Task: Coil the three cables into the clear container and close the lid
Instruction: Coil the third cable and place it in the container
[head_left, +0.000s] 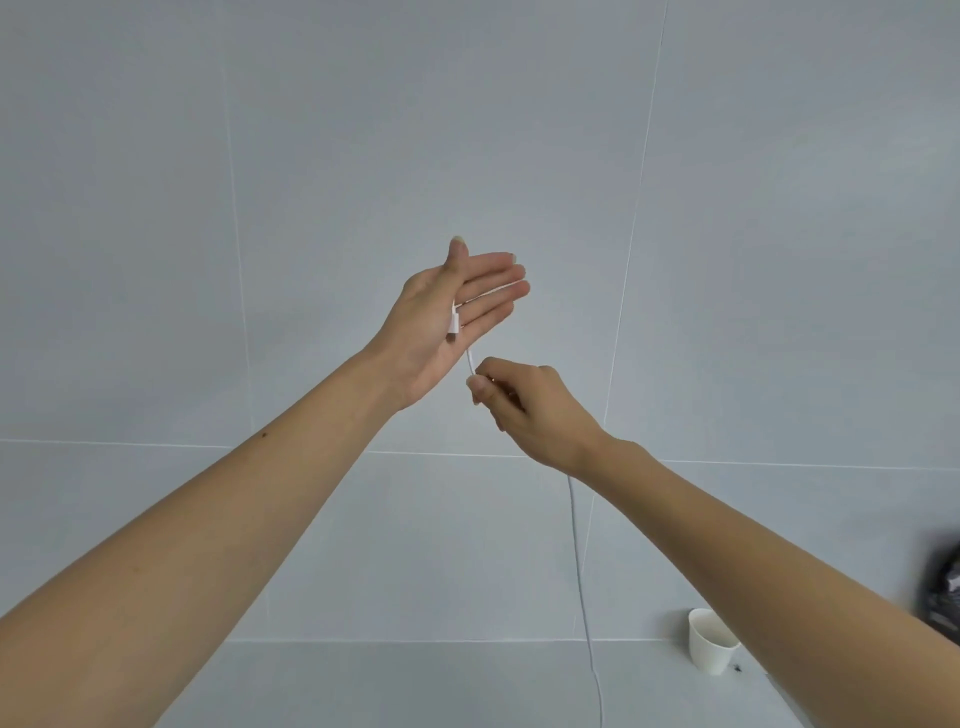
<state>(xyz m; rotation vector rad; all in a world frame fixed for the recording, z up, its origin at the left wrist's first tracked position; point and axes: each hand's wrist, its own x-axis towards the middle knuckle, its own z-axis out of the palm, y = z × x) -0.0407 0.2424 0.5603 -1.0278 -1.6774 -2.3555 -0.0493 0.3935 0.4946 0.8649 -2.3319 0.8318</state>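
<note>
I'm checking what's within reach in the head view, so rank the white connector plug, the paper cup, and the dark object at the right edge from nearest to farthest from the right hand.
From the right hand:
1. White connector plug, up and left, lying in the open left hand.
2. Paper cup, low on the right, beyond the forearm.
3. Dark object, blurred at the far right edge.

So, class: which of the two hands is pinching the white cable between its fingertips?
The right hand, lower in view, pinches the white cable. The left hand is open and flat, with the plug against its palm.
</note>
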